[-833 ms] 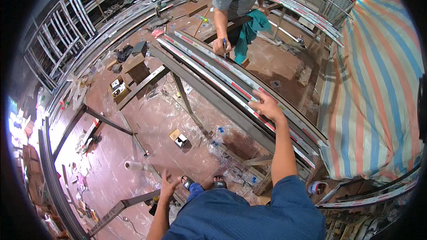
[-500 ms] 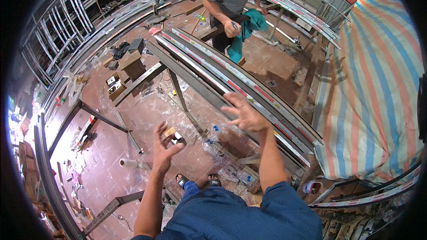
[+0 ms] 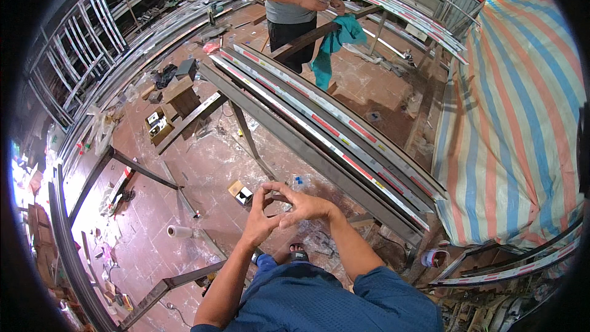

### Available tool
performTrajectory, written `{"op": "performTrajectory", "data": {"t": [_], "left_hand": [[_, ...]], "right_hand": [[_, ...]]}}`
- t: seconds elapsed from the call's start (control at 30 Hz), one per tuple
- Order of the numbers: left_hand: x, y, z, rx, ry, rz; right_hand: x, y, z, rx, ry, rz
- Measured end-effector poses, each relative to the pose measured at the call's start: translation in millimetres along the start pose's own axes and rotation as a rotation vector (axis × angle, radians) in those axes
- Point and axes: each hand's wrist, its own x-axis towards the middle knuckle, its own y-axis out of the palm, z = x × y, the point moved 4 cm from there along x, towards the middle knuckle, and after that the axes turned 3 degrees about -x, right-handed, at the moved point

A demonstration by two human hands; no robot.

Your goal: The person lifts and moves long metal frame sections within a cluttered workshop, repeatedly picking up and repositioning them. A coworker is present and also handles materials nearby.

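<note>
My left hand (image 3: pixel 260 220) and my right hand (image 3: pixel 305 205) meet in front of my body. Their fingers and thumbs curve toward each other and leave a gap in the middle, like a ring. I see nothing held in either one. Beyond them, long metal profiles (image 3: pixel 324 128) with white and red strips of film lie side by side on a dark steel stand (image 3: pixel 246 132). On the floor just left of my fingers is a small open cardboard box (image 3: pixel 236 188).
Across the profiles stands a person in a grey shirt (image 3: pixel 289 7), hands close together. A teal cloth (image 3: pixel 335 40) hangs over a dark beam (image 3: pixel 301 43). Striped sheeting (image 3: pixel 510 129) covers the right side. A white roll (image 3: pixel 179 232) and a bucket (image 3: pixel 434 259) stand low.
My hands came together from wide apart, the right one drawing back from over the profiles. The other person straightened, shifted left and brought both hands together, away from the teal cloth.
</note>
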Motion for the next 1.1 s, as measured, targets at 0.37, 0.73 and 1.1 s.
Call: {"op": "performTrajectory", "data": {"t": [0.37, 0.73, 1.1], "left_hand": [[-34.0, -4.0, 20.5, -0.039, -0.052, 0.001], [-51.1, -1.4, 47.0, -0.04, -0.137, 0.014], [-62.2, -0.7, 55.9, -0.066, -0.175, -0.025]], "right_hand": [[-2.6, 23.4, -28.2, -0.019, -0.017, 0.005], [-6.6, 31.0, -52.7, -0.025, 0.009, -0.01], [-7.2, 40.5, -59.6, 0.029, 0.052, -0.013]]}}
